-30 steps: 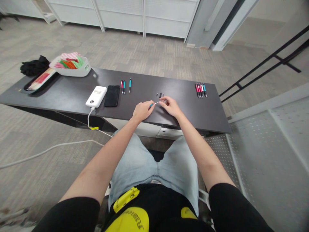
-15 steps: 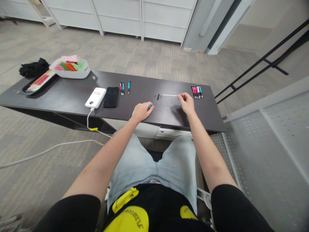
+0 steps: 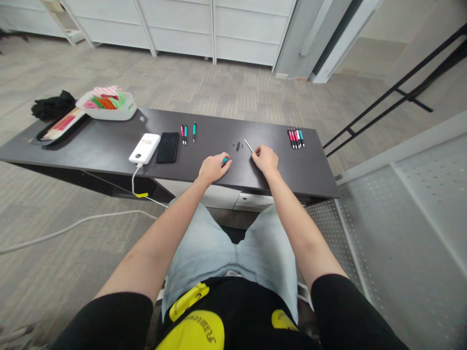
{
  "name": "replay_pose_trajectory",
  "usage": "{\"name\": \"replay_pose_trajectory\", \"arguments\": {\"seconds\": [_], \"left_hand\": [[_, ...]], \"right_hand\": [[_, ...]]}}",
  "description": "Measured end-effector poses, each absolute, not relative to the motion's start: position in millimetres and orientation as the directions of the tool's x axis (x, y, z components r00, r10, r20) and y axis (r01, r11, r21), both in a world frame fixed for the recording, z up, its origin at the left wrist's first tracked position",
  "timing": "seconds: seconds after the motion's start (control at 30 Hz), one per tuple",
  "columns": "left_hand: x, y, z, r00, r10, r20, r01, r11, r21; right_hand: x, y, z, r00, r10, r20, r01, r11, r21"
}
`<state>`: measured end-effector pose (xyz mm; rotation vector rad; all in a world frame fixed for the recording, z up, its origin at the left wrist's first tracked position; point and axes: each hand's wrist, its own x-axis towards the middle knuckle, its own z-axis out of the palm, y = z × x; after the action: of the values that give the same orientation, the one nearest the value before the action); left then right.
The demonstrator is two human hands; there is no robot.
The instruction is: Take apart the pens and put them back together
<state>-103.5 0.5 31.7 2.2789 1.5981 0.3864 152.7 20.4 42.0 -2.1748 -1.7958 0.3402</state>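
Observation:
My left hand (image 3: 214, 167) rests on the dark table (image 3: 109, 146) near its front edge, closed round a teal pen barrel (image 3: 225, 160) whose tip pokes out to the right. My right hand (image 3: 265, 158) is closed in a pinch on a thin white refill (image 3: 248, 145) that slants up and to the left. Small black pen parts (image 3: 237, 145) lie just beyond and between the hands. A bundle of several red and teal pens (image 3: 295, 137) lies at the right end. Three more pens (image 3: 187, 133) lie left of centre.
A white power bank (image 3: 145, 148) with a cable over the edge and a black phone (image 3: 168, 147) lie to the left. A white tub (image 3: 106, 103) of coloured items and a dark tray (image 3: 58, 127) stand at the far left. A black railing (image 3: 383, 104) runs on the right.
My right hand pulled the white refill out of the barrel to the right, then came back toward the middle with it. The left hand stayed put, holding the teal barrel.

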Motion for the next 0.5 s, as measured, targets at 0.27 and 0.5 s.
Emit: {"name": "replay_pose_trajectory", "arguments": {"seconds": [0.27, 0.5], "left_hand": [[-103, 1, 32, 0.315, 0.949, 0.013, 0.857, -0.290, 0.425], [-103, 1, 31, 0.317, 0.948, 0.029, 0.852, -0.298, 0.431]], "right_hand": [[140, 19, 34, 0.082, 0.997, 0.015, 0.901, -0.067, -0.429], [155, 29, 19, -0.015, 0.996, 0.089, 0.801, 0.065, -0.596]]}}
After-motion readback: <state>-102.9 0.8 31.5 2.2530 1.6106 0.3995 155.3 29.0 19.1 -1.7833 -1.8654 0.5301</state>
